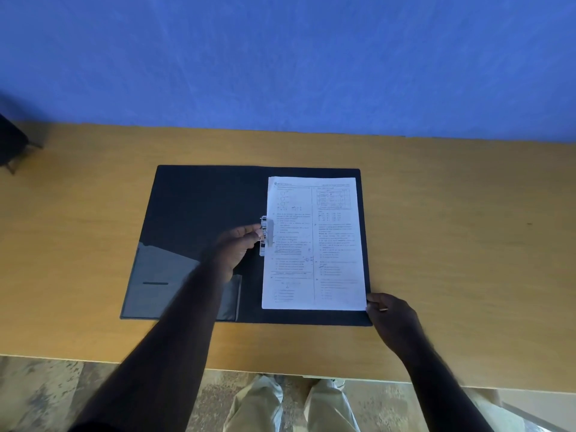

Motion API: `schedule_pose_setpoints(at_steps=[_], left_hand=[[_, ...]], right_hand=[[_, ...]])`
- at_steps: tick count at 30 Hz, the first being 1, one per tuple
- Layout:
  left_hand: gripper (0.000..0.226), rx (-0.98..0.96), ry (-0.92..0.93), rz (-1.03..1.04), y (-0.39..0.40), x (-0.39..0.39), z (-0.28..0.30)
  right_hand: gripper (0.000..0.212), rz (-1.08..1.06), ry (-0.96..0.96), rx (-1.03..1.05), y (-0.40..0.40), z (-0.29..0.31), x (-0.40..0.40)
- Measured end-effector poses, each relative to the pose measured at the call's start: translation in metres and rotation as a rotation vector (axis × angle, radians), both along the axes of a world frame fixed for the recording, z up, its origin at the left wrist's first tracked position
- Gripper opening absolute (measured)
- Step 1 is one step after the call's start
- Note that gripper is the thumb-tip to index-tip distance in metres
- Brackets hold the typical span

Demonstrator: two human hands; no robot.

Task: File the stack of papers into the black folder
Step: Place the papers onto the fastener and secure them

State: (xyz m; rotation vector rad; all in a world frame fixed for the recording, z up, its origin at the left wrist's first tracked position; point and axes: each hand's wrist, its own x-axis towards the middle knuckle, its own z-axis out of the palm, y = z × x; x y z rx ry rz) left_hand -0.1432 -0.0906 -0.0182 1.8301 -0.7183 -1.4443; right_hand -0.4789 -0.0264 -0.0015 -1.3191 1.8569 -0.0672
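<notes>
Nearest, below the table's near edge, the person's knees point(293, 403) in pale trousers show over a mottled floor point(40, 391). Both bare forearms reach up over the wooden table point(467, 244). The right hand point(393, 319) rests at the near right corner of the papers point(314, 244), its fingertips point(374, 305) touching that corner and the folder beneath; the fingers are curled in a narrow pinch at the sheet's edge, though whether they truly grip the paper or only press it cannot be told. The left hand point(235, 247) lies farther in, over the middle of the folder point(199, 207), its fingers drawn together and touching a small white clip point(264, 235) that runs along the spine just beside the papers' left edge; the hand is blurred, so how firmly it holds the clip is unclear. The black folder lies open and flat on the table, its left half bare and dark, with a glossy pocket point(156, 285) across the near part of that half, catching a pale reflection. The papers lie on the folder's right half, upright and squared to it, printed in two columns of small text too fine to read, with the top sheet's left edge at the clip. Beyond the folder the table runs to a blue wall point(280, 57). At the far left, a dark object point(11, 141) sits by the table's edge, too cut off to identify.
</notes>
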Motion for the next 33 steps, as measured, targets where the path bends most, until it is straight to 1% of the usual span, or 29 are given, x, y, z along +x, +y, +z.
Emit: schedule_pose_setpoints(at_steps=[2,7,9,11,12,14,16,20,22,23,26,28,33], left_hand=[[0.012,-0.007,0.002,-0.003,0.0,0.0,0.0],[0.016,-0.021,0.007,-0.016,-0.001,0.0,-0.001],[0.024,-0.019,0.009,-0.013,-0.001,0.0,-0.001],[0.025,-0.01,-0.001,-0.004,-0.001,-0.001,0.0],[0.026,-0.007,-0.009,-0.008,-0.001,-0.001,-0.001],[0.029,-0.005,-0.021,-0.019,-0.001,0.0,-0.001],[0.029,-0.002,-0.022,-0.018,-0.001,-0.001,-0.002],[0.014,-0.004,-0.043,-0.006,0.0,-0.001,-0.001],[0.006,0.011,-0.086,-0.002,0.0,-0.001,-0.004],[0.006,0.031,-0.114,0.001,0.001,0.0,-0.005],[0.024,0.112,-0.231,-0.004,0.005,0.003,-0.011],[0.036,0.153,-0.31,-0.015,0.009,0.004,-0.013],[0.049,0.199,-0.498,-0.083,0.015,0.0,-0.011]], right_hand=[[0.035,-0.003,0.003,0.0,0.0,-0.001,0.001],[0.034,0.029,0.025,-0.014,0.002,0.002,0.002],[0.036,0.008,0.025,-0.061,0.001,0.006,0.002],[0.039,-0.009,-0.007,-0.133,-0.003,0.008,0.004],[0.041,0.015,-0.016,-0.178,-0.005,0.009,0.007],[0.046,0.129,0.008,-0.271,-0.01,0.008,0.015],[0.055,0.295,0.056,-0.318,-0.016,0.006,0.027],[0.075,0.641,0.163,-0.319,-0.033,-0.007,0.048],[0.08,0.744,0.225,-0.315,-0.039,-0.015,0.054],[0.082,0.77,0.252,-0.314,-0.041,-0.019,0.056],[0.088,0.82,0.336,-0.332,-0.042,-0.028,0.056],[0.089,0.848,0.347,-0.337,-0.042,-0.032,0.056],[0.09,0.863,0.32,-0.305,-0.042,-0.036,0.056]])
